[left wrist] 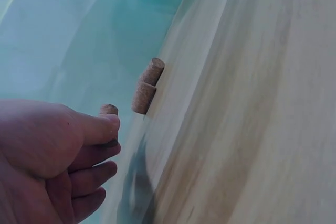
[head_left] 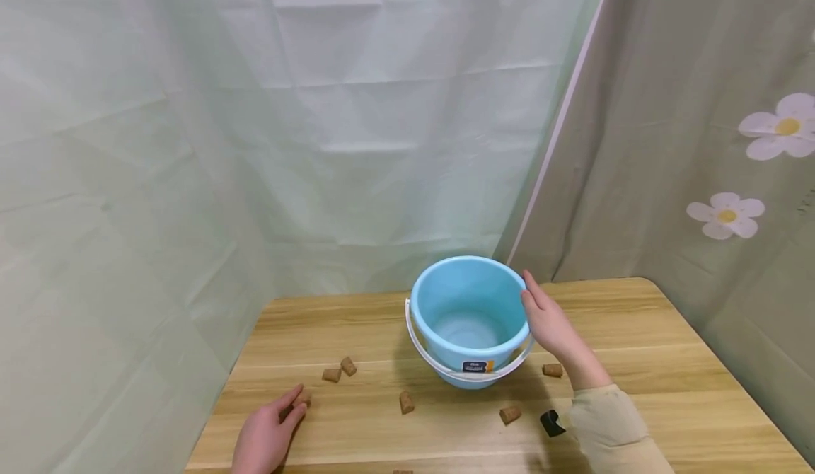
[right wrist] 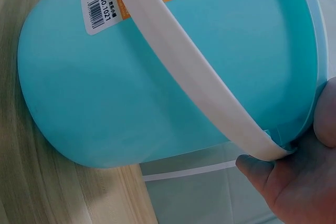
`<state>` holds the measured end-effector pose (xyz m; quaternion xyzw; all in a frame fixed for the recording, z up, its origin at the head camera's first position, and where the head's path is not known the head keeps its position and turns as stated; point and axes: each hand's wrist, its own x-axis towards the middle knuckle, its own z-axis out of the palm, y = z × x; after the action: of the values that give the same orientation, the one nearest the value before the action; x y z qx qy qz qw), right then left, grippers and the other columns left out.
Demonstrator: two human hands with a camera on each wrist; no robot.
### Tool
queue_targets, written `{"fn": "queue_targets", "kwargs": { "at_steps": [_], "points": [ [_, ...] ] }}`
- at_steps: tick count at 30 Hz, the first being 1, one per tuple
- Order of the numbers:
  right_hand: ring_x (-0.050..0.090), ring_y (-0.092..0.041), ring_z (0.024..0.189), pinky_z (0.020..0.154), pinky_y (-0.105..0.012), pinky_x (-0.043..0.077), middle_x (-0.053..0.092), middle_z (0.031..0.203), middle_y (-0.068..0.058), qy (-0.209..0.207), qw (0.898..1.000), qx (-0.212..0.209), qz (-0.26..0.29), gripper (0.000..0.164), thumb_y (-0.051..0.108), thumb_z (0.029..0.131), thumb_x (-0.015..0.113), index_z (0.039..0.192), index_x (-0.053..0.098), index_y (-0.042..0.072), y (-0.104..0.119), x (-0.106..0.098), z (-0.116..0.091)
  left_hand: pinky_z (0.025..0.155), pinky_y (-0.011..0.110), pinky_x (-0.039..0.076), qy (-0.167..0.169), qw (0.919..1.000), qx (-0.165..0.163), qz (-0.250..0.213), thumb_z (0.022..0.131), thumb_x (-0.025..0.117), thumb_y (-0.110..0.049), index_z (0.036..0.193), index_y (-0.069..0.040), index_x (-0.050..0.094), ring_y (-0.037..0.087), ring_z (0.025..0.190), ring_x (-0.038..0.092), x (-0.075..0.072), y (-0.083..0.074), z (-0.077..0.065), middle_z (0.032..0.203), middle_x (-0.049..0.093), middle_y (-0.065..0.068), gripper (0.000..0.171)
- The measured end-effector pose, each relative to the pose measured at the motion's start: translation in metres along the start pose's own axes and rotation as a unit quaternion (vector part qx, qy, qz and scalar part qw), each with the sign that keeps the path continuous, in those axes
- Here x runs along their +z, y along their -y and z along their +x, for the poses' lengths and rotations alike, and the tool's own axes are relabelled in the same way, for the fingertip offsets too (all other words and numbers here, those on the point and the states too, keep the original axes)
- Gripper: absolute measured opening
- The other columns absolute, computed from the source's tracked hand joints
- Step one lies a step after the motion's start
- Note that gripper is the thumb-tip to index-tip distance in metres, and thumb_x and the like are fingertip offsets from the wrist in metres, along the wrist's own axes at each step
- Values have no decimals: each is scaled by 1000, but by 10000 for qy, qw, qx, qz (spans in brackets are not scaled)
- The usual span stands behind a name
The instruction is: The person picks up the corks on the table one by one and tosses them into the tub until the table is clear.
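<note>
A light blue plastic bucket (head_left: 446, 355) stands upright on the wooden table, its white handle (right wrist: 184, 66) hanging down at the front. My right hand (head_left: 549, 322) grips the bucket's rim on the right side, close to where the handle joins, as the right wrist view also shows. Between thumb and index finger, my left hand (head_left: 264, 435) pinches a small brown cork (left wrist: 108, 109). The other fingers of that hand are loosely bent. Two corks (head_left: 331, 375) (head_left: 348, 366) lie close together just beyond the left hand.
More corks lie about the table (head_left: 356, 438): one cork (head_left: 406, 402) left of the bucket's base, another cork (head_left: 510, 414) in front, and a cork (head_left: 552, 370) under the right forearm's side. A small black object (head_left: 552, 423) sits by the right sleeve. Curtains hang behind.
</note>
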<state>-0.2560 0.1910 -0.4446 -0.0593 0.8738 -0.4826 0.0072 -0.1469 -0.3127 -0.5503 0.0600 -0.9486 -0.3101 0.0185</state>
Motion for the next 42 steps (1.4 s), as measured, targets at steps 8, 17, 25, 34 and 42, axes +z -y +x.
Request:
{"fn": "queue_targets", "kwargs": {
  "at_steps": [8, 17, 25, 34, 42],
  "points": [
    [14, -46, 161, 128, -64, 14, 12, 176, -22, 60, 10000, 9, 57, 62, 29, 119, 29, 171, 10, 1, 3, 1, 0, 107, 64, 49, -219, 9994, 136, -246, 104, 73, -26, 145, -6, 67, 43, 130, 63, 1, -8, 0, 137, 70, 14, 46],
    [14, -45, 161, 128, -65, 14, 12, 177, -20, -2, 9999, 9, 101, 62, 29, 119, 29, 171, 9, 2, 3, 1, 0, 96, 62, 56, -396, 9986, 180, -292, 104, 73, -27, 145, -7, 66, 44, 108, 73, -2, -20, 0, 135, 69, 18, 47],
    [12, -45, 161, 128, -64, 13, 11, 177, -20, 23, 9999, 35, 155, 62, 29, 119, 29, 171, 9, 1, 4, 1, -1, 60, 38, 48, -466, 9982, 83, -379, 103, 74, -26, 146, -8, 66, 18, 59, 47, -4, -24, 0, 138, 65, 24, 47],
    [12, -45, 161, 128, -65, 13, 10, 177, -19, 39, 9999, 105, 106, 62, 30, 119, 28, 171, 8, 3, 2, 2, -1, 68, 36, 51, -552, 9975, 201, -394, 104, 74, -24, 144, -6, 66, 17, 58, 46, -3, -28, -2, 138, 64, 24, 45],
    [13, -45, 161, 128, -64, 13, 11, 177, -19, 0, 9999, 37, 118, 62, 29, 119, 29, 171, 9, 1, 3, 2, -2, 63, 41, 52, -663, 9967, 366, -304, 104, 73, -25, 145, -6, 66, 19, 59, 50, -2, -28, -1, 136, 66, 25, 45]
  ]
}}
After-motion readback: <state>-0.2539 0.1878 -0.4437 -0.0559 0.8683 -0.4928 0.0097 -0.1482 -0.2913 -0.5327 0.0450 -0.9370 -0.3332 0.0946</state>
